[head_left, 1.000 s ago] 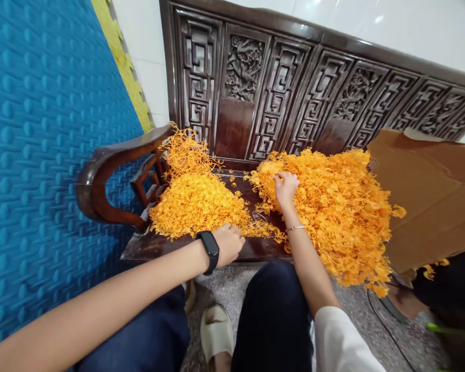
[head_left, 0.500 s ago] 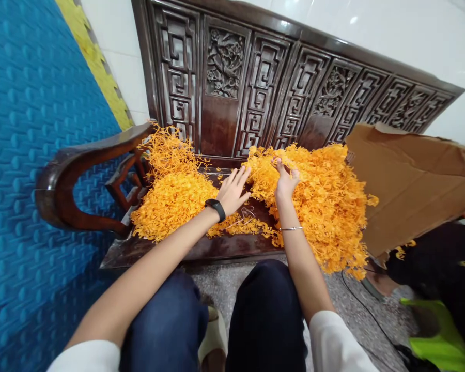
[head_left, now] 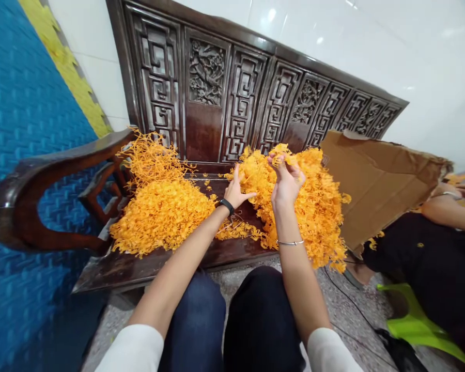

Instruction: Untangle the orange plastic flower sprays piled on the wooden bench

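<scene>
My right hand [head_left: 285, 187] is closed in a pinch on an orange flower-like piece [head_left: 282, 151], above the large right-hand heap of orange pieces [head_left: 318, 206]. My left hand [head_left: 235, 195], with a black band at the wrist, is open at the left edge of that heap, thumb and fingers apart. A second heap of small orange pieces [head_left: 160, 214] lies on the dark wooden bench [head_left: 213, 253] left of my hands. Behind it are thin orange branching strands [head_left: 149, 160]. A thin line of loose orange pieces [head_left: 240, 230] runs between the heaps.
The bench's carved backrest [head_left: 205, 129] rises behind, and its curved armrest [head_left: 31, 155] stands at left. A cardboard sheet [head_left: 375, 181] leans at right. Beyond it sits another person in dark clothes [head_left: 418, 248], near a lime-green stool [head_left: 414, 328]. A black cable [head_left: 349, 297] crosses the floor.
My view has shifted to the right. My left hand has turned from palm down to thumb and fingers spread beside the right heap. My right hand has lifted slightly with an orange piece.
</scene>
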### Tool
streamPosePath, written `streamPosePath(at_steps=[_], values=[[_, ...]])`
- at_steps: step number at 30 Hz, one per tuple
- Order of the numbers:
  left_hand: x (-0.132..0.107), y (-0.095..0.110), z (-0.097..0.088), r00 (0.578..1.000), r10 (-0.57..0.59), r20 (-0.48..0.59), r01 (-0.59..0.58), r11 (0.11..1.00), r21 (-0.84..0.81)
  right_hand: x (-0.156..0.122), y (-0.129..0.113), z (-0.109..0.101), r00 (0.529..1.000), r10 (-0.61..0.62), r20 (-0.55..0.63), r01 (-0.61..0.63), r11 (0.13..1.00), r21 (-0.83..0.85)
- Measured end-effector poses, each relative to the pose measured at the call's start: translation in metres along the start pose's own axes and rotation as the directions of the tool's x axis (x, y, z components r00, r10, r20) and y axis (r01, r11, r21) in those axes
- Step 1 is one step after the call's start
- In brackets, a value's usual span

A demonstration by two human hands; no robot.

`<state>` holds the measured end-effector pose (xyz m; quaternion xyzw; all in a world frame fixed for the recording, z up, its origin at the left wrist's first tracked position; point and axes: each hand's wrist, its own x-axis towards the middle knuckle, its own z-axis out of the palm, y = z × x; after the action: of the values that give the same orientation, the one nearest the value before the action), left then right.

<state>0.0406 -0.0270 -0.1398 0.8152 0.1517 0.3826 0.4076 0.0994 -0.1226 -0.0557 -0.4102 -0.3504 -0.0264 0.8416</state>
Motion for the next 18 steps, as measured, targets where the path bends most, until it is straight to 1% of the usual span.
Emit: streamPosePath(at_steps=[3,6,8,10,12,14,16,18], values=[[-0.003,-0.005,0.004,0.995,-0.102,0.009,0.101,0.993,0.052,-0.003,-0.007,0.005,1.0,-0.016,0.015,0.016,1.0,0.021],[-0.004,-0.006,0.008,0.989,-0.146,0.021,0.144,0.987,0.064,-0.003,-0.012,0.003,0.999,-0.053,-0.008,0.053,0.998,0.044],[-0.004,-0.006,0.011,0.992,-0.122,0.022,0.121,0.992,0.031,-0.001,-0.017,0.0,0.995,-0.1,-0.029,0.101,0.994,0.048],[-0.004,-0.007,0.014,0.997,-0.061,0.048,0.062,0.998,-0.032,0.002,-0.022,-0.004,0.988,-0.153,-0.023,0.155,0.986,0.058],[-0.004,-0.008,0.016,0.996,0.005,0.09,0.003,0.996,-0.088,0.005,-0.028,-0.005,0.976,-0.215,0.024,0.214,0.976,0.035],[-0.004,-0.01,0.017,0.993,0.028,0.114,-0.019,0.996,-0.082,0.006,-0.031,-0.002,0.964,-0.249,0.097,0.253,0.967,-0.024],[-0.006,-0.011,0.017,0.994,0.019,0.111,-0.015,0.999,-0.038,0.004,-0.034,0.002,0.96,-0.239,0.145,0.246,0.969,-0.03],[-0.007,-0.012,0.016,0.995,0.016,0.101,-0.014,1.0,-0.025,-0.001,-0.035,0.007,0.966,-0.204,0.162,0.198,0.979,0.05]])
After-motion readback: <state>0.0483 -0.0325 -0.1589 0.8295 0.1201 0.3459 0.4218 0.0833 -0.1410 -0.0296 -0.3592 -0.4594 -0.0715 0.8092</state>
